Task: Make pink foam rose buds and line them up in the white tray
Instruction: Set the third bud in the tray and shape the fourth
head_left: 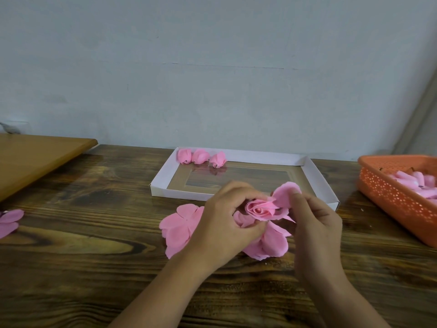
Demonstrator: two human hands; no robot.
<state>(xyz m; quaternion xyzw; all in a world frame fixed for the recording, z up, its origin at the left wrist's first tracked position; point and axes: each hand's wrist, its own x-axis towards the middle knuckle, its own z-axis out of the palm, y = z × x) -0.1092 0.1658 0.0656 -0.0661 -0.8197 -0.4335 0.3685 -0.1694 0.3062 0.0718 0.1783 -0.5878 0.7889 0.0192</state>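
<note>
My left hand (224,221) grips a half-rolled pink foam rose bud (260,209) just in front of the white tray (163,178). My right hand (314,223) pinches one loose outer petal (286,195) of that bud and holds it up beside the rolled centre. More pink petals hang below the bud (269,242). A flat pink petal sheet (179,226) lies on the table under my left hand. Three finished pink buds (201,157) sit in a row along the tray's far left edge.
An orange perforated basket (397,200) with several pink foam pieces stands at the right. A pink petal piece (9,221) lies at the table's left edge. A lighter wooden board (35,157) sits at the back left. A pale wall rises behind the dark wooden table (94,256).
</note>
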